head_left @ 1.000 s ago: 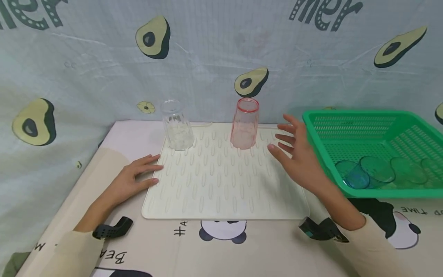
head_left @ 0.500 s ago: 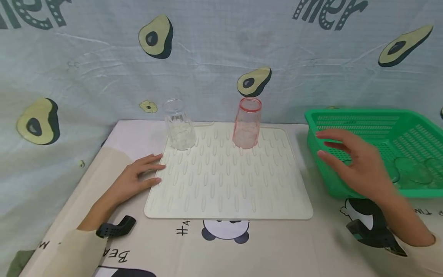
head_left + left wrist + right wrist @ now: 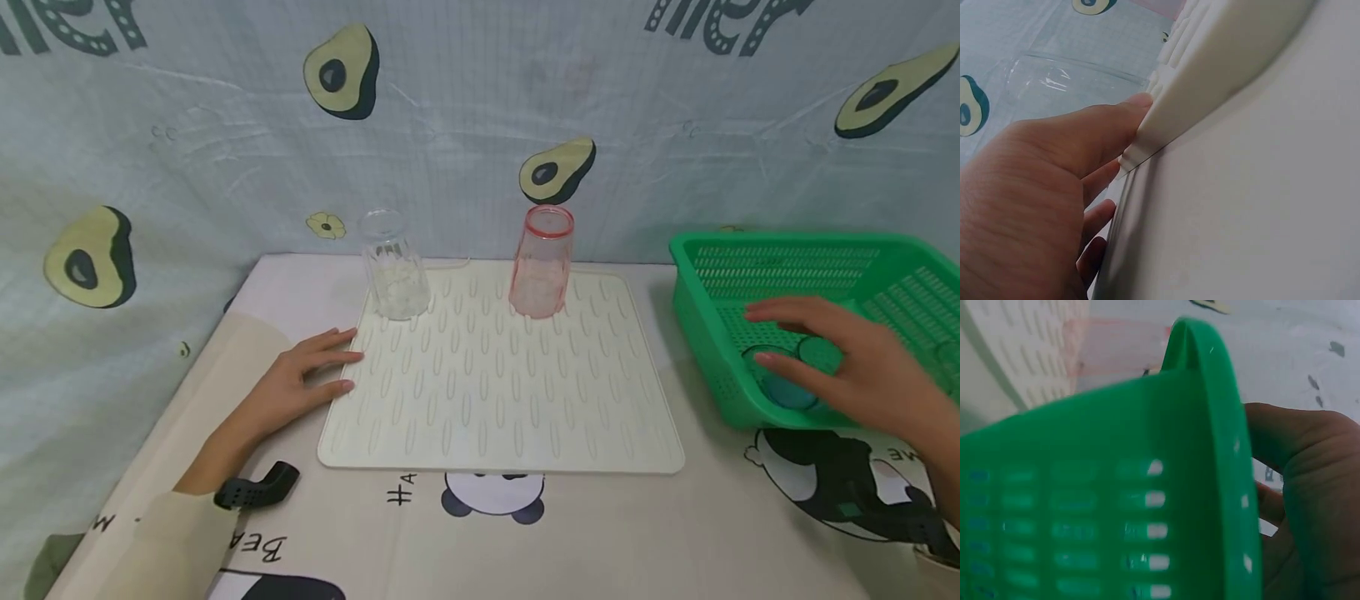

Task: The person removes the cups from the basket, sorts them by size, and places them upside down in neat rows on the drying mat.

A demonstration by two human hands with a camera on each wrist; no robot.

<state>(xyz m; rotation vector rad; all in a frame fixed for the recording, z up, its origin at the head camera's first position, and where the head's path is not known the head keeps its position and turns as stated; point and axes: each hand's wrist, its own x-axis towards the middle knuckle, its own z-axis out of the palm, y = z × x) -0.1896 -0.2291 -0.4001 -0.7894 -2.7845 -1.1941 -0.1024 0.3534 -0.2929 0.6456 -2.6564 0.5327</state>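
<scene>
My left hand point(image 3: 288, 387) rests at the left edge of a white ridged drying mat point(image 3: 495, 400), its fingers straight and fingertips on the rim. In the left wrist view the thumb point(image 3: 1110, 128) lies along the mat's side. Over the green plastic basket point(image 3: 708, 350) my right hand point(image 3: 862, 367) hovers with thumb and fingers spread, holding nothing. Below it in the basket lies a blue glass point(image 3: 787, 392), partly covered by the hand. A clear glass point(image 3: 397, 283) and a pink glass point(image 3: 542, 275) stand upside down at the mat's back.
A teal-rimmed glass point(image 3: 819, 354) lies beside the blue one, and another glass point(image 3: 948, 357) shows at the basket's right. An avocado-print curtain point(image 3: 450, 125) hangs right behind the table. The table's cloth point(image 3: 585, 542) carries panda prints.
My right hand has moved right, from beside the pink glass to over the basket. The left hand stays at the mat's edge, and the head view shifts slightly.
</scene>
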